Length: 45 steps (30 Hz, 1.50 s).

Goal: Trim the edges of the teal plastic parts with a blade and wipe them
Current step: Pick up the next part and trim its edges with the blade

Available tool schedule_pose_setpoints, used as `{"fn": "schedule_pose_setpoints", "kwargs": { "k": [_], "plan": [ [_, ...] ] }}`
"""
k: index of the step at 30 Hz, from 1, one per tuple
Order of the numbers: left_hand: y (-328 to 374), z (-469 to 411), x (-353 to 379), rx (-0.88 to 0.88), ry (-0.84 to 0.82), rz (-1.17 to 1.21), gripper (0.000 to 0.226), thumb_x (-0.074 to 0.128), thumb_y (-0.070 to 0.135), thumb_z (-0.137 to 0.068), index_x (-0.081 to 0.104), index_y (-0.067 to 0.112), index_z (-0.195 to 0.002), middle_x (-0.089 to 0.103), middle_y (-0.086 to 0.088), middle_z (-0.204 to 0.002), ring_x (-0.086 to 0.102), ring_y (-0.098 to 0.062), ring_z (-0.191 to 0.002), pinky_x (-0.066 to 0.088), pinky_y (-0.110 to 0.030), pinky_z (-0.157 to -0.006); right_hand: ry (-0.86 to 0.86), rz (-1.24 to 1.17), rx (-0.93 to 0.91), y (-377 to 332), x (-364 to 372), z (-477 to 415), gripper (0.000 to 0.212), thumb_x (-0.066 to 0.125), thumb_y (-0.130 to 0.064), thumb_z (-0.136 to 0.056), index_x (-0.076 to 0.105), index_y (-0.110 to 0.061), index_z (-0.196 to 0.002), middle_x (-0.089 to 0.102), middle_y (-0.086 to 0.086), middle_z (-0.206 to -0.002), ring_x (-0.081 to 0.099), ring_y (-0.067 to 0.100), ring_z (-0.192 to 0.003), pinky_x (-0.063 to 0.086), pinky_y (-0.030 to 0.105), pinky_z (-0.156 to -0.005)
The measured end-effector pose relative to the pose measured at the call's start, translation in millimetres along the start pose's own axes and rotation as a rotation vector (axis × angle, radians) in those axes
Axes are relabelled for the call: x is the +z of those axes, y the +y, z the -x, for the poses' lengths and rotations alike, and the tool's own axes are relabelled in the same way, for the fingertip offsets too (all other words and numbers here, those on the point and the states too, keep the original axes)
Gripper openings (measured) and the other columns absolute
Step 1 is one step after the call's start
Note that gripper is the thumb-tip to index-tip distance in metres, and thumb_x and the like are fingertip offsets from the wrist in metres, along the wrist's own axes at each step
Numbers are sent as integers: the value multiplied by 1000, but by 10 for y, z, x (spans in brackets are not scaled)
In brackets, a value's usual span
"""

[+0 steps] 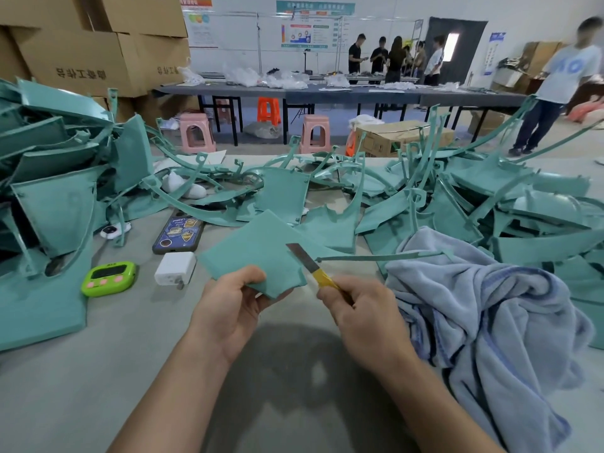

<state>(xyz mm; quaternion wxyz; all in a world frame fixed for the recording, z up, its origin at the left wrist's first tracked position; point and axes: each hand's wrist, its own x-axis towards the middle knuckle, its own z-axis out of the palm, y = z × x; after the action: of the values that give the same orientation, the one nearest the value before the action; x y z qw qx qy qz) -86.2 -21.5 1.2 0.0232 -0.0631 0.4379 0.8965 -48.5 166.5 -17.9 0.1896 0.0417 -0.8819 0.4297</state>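
Holds teal panel by its near edge in the left hand, thumb on top, fingers curled beneath, just left of the blue towel. Grips yellow-handled blade in the right hand, also left of the towel, tip against the panel's right edge.

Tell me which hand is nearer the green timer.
Left. The left hand, holding the teal part, is just right of the green timer; the right hand, gripping the blade, lies farther right, next to the blue towel.
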Motion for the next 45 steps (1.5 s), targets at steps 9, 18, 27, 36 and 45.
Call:
{"fn": "schedule_pose_setpoints", "kwargs": {
  "k": [9,18,27,36,45],
  "plan": [
    [18,-3,7,-104,31,32,40,44,-14,-88,63,-1,-122,72,-22,-118,72,-33,-89,62,-38,-59,-123,-107,28,24,-63,-16,31,64,-35,-96,65,-10,-78,46,-7,-53,37,5,-49,34,32,-51],
    [30,-9,-3,-108,37,20,38,42,-16,-87,64,3,-112,75,-17,-109,74,-32,-83,62,-39,-56,-64,-63,75,55,-59,-24,27,67,-31,-95,68,-11,-77,47,-10,-51,39,5,-48,31,23,-47],
    [28,-19,-30,-92,27,40,41,41,-16,-87,64,6,-113,76,-15,-109,76,-32,-86,62,-39,-57,-10,-70,125,101,-95,-70,26,69,-24,-94,67,-7,-74,45,-8,-50,35,7,-47,31,27,-49],
    [-39,-11,-35,19,-172,6,40,56,-5,-85,71,8,-120,71,-14,-126,70,-31,-112,61,-43,-89,-267,-1100,452,16,-71,-72,24,70,-25,-80,82,-5,-85,77,4,-113,68,22,-116,60,38,-92],
    [-5,13,-134,27,-492,-314,47,69,3,-80,67,8,-127,62,-21,-137,56,-32,-132,42,-52,-112,20,-795,183,-25,-52,-144,15,69,-20,-96,84,-22,-92,79,0,-93,67,10,-85,55,21,-83]
  ]
}}
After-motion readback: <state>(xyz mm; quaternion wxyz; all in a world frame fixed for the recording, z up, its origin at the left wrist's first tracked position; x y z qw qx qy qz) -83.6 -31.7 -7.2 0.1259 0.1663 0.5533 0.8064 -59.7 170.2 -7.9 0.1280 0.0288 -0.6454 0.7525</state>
